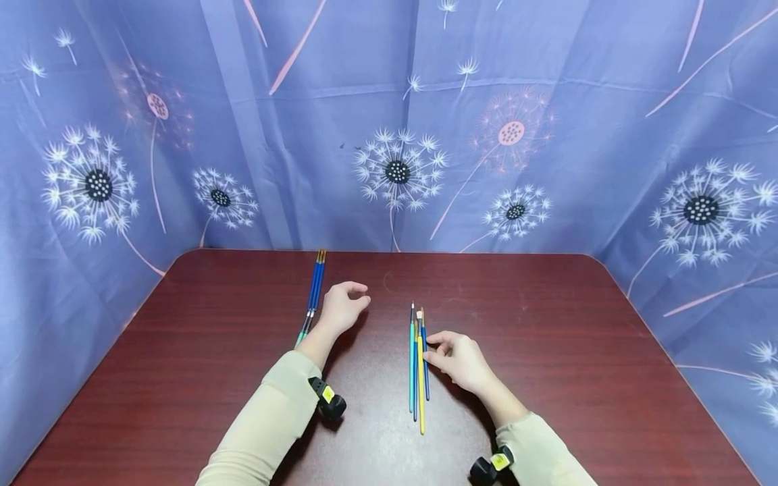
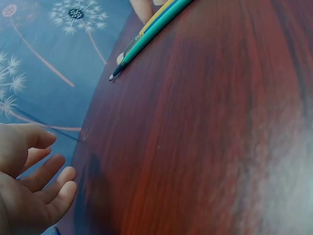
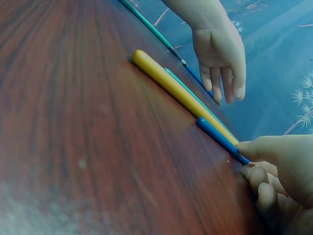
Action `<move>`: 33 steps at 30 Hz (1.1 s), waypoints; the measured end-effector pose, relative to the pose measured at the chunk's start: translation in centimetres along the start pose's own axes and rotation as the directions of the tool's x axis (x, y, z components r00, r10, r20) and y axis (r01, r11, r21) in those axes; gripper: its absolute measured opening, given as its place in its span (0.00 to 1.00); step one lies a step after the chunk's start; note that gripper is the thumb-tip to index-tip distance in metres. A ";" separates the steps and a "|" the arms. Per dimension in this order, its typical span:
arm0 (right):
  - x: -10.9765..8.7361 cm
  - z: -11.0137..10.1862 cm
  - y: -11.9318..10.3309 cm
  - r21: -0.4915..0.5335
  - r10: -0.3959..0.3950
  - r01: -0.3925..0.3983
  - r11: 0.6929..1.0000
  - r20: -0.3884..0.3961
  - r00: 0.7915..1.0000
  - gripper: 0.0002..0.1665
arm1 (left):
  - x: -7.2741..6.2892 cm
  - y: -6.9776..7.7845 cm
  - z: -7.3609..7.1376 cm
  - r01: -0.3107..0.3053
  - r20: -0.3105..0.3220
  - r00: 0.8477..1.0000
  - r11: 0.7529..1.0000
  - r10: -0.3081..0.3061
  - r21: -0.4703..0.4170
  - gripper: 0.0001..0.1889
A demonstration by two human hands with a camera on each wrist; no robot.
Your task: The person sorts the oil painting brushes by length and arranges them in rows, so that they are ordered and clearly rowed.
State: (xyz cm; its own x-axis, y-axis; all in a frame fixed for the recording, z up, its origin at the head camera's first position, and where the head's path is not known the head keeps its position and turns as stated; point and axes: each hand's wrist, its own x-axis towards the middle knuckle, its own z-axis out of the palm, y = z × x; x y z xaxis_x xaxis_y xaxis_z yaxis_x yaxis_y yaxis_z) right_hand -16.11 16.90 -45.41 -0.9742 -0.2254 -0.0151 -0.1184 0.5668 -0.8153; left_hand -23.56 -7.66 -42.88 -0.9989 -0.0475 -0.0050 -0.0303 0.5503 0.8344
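Note:
A loose bunch of paintbrushes lies near the middle of the table, bristles pointing away: a green-handled paintbrush (image 1: 411,364), a yellow-handled paintbrush (image 1: 421,385) and blue ones beside them. At their right side my right hand (image 1: 463,361) pinches a blue paintbrush (image 3: 220,134) between thumb and fingers; its bristle end is hidden in the right wrist view. My left hand (image 1: 342,309) hovers over the table to the left, fingers loosely bent and holding nothing. Close to that hand lie blue paintbrushes (image 1: 316,283) and, partly behind the wrist, a green-handled paintbrush (image 1: 302,335).
The dark red wooden table (image 1: 547,324) has rounded far corners. A blue curtain (image 1: 304,169) with dandelion prints hangs behind and around it. Each sleeve carries a black wrist camera, one on the left (image 1: 330,403) and one on the right (image 1: 486,469).

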 end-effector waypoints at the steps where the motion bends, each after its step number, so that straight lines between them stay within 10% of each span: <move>1: 0.0 0.0 0.0 -0.001 0.002 -0.002 1.000 0.000 1.000 0.16 | 0.0 0.0 0.2 -0.004 0.001 1.000 1.000 0.004 0.005 0.14; 33: 0.1 0.1 0.0 -0.007 -0.019 0.019 1.000 -0.011 1.000 0.16 | -0.1 2.0 5.3 -0.061 0.009 0.998 0.998 0.060 0.030 0.11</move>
State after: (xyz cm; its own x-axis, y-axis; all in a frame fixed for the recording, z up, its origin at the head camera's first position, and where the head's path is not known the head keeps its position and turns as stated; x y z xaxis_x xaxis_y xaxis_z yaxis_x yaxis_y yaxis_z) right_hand -16.18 16.84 -45.47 -0.9738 -0.2275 0.0064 -0.1381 0.5683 -0.8112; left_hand -23.73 -2.14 -44.12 -0.9992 -0.0063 0.0403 0.0293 0.5773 0.8160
